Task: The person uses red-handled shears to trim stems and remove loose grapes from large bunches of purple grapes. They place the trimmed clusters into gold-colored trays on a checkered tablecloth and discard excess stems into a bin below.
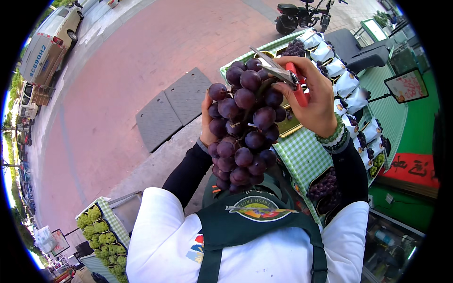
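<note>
A large bunch of dark purple grapes (244, 120) hangs upright in front of my chest. My left hand (207, 118) holds it from the left and behind; most of those fingers are hidden by the fruit. In my right hand (311, 90) is a pair of red-handled fruit snips (299, 85). Their metal blades are spread apart and point up and left, across the top right of the bunch. The right thumb tip is close to the upper grapes; whether it touches them, I cannot tell. A bracelet of green and white beads (332, 136) circles the right wrist.
On the right, a stall table with a green checked cloth (295, 148) carries white-wrapped grape bunches (347, 83) and a tray of dark grapes (324, 191). Green grapes (106, 240) fill a stand at lower left. Grey ramp plates (173, 108) lie ahead; a motorbike (300, 17) stands beyond.
</note>
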`<state>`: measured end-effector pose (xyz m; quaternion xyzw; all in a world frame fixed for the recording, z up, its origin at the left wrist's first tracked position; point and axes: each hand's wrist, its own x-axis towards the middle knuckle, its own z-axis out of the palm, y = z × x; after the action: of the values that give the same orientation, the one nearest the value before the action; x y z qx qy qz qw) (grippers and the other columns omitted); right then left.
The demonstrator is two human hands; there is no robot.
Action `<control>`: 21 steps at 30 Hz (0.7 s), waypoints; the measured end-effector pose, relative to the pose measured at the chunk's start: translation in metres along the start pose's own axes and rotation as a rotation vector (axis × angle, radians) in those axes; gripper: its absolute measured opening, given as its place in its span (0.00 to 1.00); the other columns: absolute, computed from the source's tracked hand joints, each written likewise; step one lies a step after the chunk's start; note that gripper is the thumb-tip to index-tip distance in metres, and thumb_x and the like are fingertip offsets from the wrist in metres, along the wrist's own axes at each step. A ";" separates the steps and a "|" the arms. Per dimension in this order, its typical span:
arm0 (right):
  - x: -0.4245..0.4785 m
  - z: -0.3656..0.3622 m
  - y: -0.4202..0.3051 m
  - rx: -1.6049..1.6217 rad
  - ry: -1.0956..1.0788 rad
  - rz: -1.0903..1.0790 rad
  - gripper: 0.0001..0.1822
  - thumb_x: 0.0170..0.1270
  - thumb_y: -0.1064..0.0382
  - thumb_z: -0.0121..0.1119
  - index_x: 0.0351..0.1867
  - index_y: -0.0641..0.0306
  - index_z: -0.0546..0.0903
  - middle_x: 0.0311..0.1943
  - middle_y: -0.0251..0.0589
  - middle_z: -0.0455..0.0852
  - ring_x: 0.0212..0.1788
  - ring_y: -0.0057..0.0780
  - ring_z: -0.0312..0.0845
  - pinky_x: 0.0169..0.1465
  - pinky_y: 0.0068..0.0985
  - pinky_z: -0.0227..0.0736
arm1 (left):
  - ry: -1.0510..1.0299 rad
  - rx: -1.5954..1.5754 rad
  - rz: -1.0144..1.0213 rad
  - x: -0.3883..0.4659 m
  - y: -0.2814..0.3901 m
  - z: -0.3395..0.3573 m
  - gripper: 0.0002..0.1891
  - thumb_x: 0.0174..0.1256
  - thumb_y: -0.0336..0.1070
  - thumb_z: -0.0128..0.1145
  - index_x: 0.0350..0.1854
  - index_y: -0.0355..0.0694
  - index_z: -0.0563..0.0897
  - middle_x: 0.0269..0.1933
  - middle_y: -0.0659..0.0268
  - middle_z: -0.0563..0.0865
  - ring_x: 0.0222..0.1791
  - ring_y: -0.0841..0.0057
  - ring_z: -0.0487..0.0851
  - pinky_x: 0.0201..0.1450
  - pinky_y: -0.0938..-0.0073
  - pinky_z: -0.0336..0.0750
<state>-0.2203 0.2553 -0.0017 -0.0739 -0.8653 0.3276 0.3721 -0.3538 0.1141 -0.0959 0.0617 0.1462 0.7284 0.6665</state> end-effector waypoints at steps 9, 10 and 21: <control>-0.020 0.016 0.000 0.419 0.009 0.360 0.20 0.60 0.74 0.63 0.54 0.68 0.73 0.40 0.41 0.82 0.42 0.23 0.79 0.46 0.21 0.76 | -0.014 -0.152 0.054 -0.013 0.010 0.010 0.41 0.64 0.73 0.34 0.67 0.42 0.66 0.65 0.56 0.72 0.62 0.61 0.73 0.65 0.58 0.69; -0.026 0.012 -0.009 0.373 -0.075 0.456 0.20 0.62 0.75 0.61 0.55 0.71 0.71 0.40 0.39 0.80 0.44 0.19 0.76 0.48 0.19 0.75 | -0.015 -0.157 0.061 -0.013 0.011 0.008 0.41 0.64 0.73 0.34 0.67 0.42 0.66 0.65 0.56 0.72 0.62 0.61 0.73 0.65 0.58 0.69; -0.051 0.053 -0.020 0.539 -0.030 0.659 0.26 0.54 0.76 0.66 0.56 0.68 0.72 0.48 0.41 0.82 0.49 0.24 0.78 0.48 0.20 0.72 | 0.024 -0.234 0.143 -0.017 0.018 -0.040 0.42 0.64 0.74 0.32 0.66 0.43 0.66 0.65 0.57 0.72 0.63 0.61 0.73 0.65 0.57 0.69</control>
<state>-0.2186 0.1938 -0.0463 -0.2419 -0.6841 0.6446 0.2407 -0.3809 0.0909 -0.1270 -0.0148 0.0633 0.7867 0.6139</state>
